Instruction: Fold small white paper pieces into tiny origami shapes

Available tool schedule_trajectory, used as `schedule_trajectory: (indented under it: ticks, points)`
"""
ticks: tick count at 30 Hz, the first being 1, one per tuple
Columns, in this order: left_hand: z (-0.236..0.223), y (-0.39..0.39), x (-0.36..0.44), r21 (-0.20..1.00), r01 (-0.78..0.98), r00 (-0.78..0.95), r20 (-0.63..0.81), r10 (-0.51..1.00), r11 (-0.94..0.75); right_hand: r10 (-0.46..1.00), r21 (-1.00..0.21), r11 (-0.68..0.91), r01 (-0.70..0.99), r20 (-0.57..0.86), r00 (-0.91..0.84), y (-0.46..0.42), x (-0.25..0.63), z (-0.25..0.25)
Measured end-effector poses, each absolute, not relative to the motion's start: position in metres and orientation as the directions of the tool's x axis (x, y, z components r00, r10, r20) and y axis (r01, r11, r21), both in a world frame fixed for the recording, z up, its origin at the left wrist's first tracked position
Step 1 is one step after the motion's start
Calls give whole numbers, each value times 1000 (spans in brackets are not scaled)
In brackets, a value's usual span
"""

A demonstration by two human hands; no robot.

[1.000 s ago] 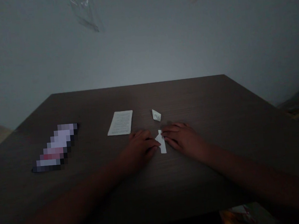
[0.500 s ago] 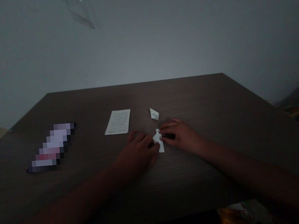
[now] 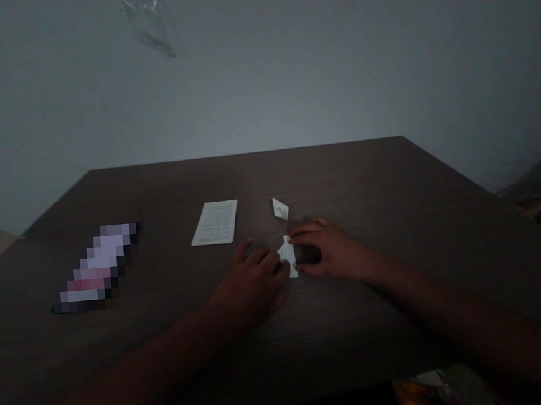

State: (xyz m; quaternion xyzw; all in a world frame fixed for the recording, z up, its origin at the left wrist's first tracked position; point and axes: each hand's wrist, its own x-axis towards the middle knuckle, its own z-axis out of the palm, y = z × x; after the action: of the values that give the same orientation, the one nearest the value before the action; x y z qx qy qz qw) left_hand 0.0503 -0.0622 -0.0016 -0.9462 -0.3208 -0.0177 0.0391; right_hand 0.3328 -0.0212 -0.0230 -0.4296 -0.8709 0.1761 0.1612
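Observation:
A small folded piece of white paper [image 3: 290, 249] lies on the dark wooden table between my two hands. From the left, my left hand [image 3: 255, 278] pins it with closed thumb and forefinger, covering part of its left side. My right hand [image 3: 328, 248] is curved at the paper's right edge. Its forefinger touches near the top and its thumb lower down, gripping along that edge with a gap between them. Just beyond sits another small folded white paper [image 3: 280, 209], partly raised. Farther left is a stack of printed paper sheets [image 3: 215, 223].
A phone-like flat object [image 3: 97, 266], blurred into blocks, lies at the left of the table [image 3: 343, 178]. Behind stands a pale wall [image 3: 260, 72] with a clear plastic bag [image 3: 148, 22] on it. A colourful packet [image 3: 426, 393] shows below the table's near edge.
My right thumb has slid down along the paper's right edge, widening its gap from the forefinger. My left hand stays on the paper. The whole view has shifted slightly.

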Motion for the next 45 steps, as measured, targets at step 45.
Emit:
schedule_trajectory:
  ticks: [45]
  points:
    - [-1, -68, 41, 21, 542, 836, 88, 542, -840, 913, -462, 398, 792, 279, -297, -13, 327, -41]
